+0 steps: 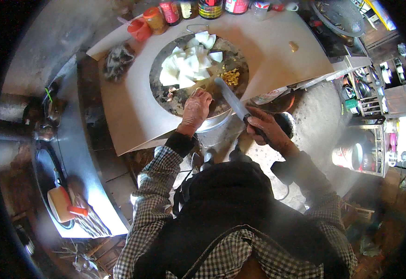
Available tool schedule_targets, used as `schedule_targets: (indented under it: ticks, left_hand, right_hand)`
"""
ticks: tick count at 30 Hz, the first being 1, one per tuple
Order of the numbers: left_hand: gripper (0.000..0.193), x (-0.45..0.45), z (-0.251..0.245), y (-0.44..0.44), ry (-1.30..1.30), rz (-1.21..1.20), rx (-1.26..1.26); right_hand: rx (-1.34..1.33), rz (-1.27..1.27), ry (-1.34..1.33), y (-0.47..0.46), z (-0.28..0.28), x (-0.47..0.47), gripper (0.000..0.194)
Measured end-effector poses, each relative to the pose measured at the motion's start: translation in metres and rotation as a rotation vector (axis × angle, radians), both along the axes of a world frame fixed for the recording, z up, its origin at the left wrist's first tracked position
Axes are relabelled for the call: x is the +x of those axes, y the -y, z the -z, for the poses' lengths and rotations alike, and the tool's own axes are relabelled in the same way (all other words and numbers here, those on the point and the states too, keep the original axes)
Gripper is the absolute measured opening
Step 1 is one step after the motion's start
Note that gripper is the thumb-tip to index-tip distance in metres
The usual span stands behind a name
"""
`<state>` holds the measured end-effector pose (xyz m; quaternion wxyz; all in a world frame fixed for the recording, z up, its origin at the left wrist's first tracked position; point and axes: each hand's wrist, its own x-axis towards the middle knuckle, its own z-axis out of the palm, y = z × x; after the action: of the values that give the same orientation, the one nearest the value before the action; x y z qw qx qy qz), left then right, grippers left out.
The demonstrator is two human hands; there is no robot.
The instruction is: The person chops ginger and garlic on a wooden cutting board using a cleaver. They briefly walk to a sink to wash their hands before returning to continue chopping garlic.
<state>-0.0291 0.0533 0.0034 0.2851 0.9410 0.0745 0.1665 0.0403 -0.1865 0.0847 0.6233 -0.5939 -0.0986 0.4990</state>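
Observation:
A knife with a dark handle (236, 103) is gripped in my right hand (271, 129), its blade pointing up and left over the edge of a round chopping board (159, 94). My left hand (197, 106) rests at the board's near edge with fingers bent together; a small pale piece seems to be at the fingertips, too small to name. Several flat white vegetable slices (185, 66) lie heaped on the far left of the board. Finely chopped yellowish bits (230, 76) sit in a small pile to the right. Garlic cloves (170, 94) lie left of my left hand.
Jars and bottles (210, 8) line the table's far edge beside a red plastic cup (140, 30). A grey bundle (118, 61) lies on the left of the table (126, 120). A metal colander (340, 19) stands at the far right, and a pan with an orange handle (59, 204) at the left.

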Motion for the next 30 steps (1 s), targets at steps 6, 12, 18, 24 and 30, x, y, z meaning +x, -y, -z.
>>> schedule_targets:
  ticks: [6,12,18,24,30]
  left_hand:
    - [0.005,0.0,0.005,-0.006,0.034,0.026,-0.149]
    - [0.005,0.002,0.004,-0.002,0.017,0.091,-0.185]
    - [0.008,0.001,0.002,0.0,0.043,0.064,-0.128]
    - [0.008,0.001,0.0,0.001,0.036,0.059,-0.11]
    - [0.006,0.004,0.0,0.002,0.056,0.074,-0.142]
  right_hand:
    - [-0.096,-0.045,0.08,0.005,0.006,0.004,0.028]
    - [-0.158,-0.258,0.937,-0.001,0.0,0.006,0.03]
    - [-0.198,-0.344,0.91,-0.005,-0.014,0.011,0.026]
    - [-0.291,-0.39,0.959,-0.009,-0.013,0.009,0.026]
    - [-0.467,-0.478,0.736,-0.013,-0.014,0.007,0.024]
